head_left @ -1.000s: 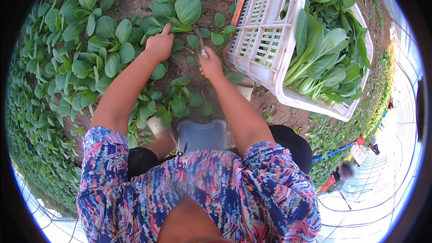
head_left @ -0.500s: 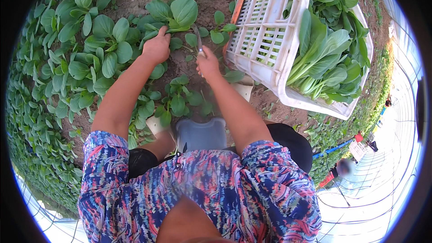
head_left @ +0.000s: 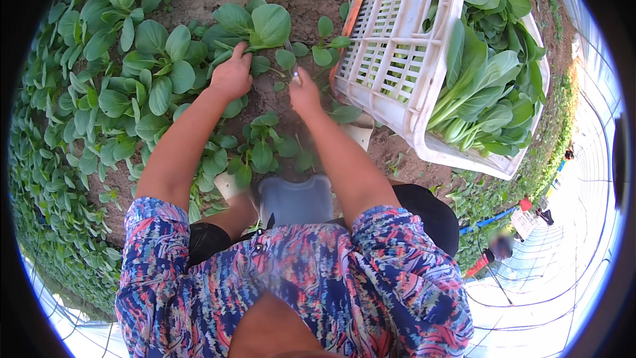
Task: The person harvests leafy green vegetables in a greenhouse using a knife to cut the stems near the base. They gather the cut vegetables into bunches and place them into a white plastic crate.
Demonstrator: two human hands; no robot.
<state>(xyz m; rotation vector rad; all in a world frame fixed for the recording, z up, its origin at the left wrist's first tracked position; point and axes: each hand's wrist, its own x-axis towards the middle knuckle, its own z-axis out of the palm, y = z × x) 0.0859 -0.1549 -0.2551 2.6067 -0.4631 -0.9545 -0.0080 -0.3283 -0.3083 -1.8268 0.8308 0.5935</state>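
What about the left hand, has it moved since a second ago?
Yes, a little: against the small plant beside the white crate, the left hand has shifted left and down the picture.

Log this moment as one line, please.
left hand: touching broad-leaved green plant | right hand: gripping grey-bladed knife | right side: white slatted plastic crate, green leafy vegetables inside

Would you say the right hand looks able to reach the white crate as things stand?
Probably yes: the white crate sits near the right hand with only low leaves apparently between, though that hand holds a knife.
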